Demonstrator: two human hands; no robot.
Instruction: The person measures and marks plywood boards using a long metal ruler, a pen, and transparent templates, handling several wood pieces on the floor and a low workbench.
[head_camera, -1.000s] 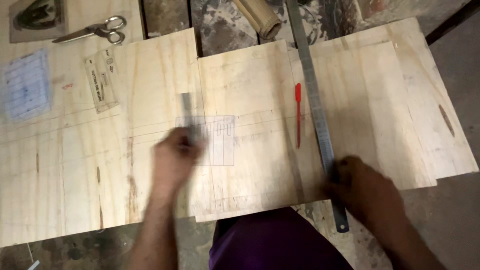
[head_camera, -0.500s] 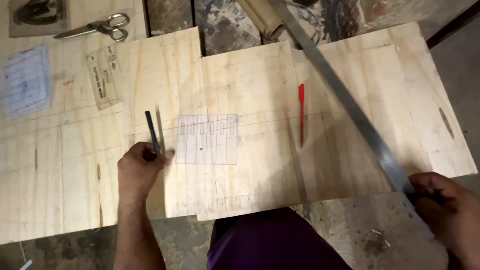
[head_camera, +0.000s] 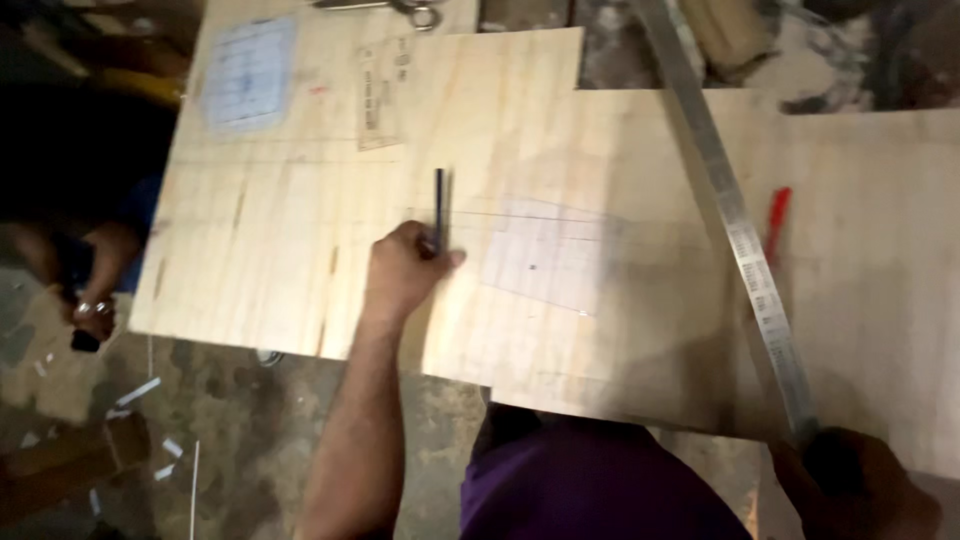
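Pale plywood sheet (head_camera: 300, 250), left hand (head_camera: 405, 270) gripping dark pen (head_camera: 440, 208) (blurred), right hand (head_camera: 855, 485) holding steel ruler (head_camera: 735, 215)

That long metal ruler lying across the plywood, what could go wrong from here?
The ruler is held only at its near end by the right hand, so its far end could swing off line. The red pen lies right beside it and might get knocked and roll. The plywood sheets overlap and overhang the bench, so pressure from the left hand holding the dark pencil may shift them.
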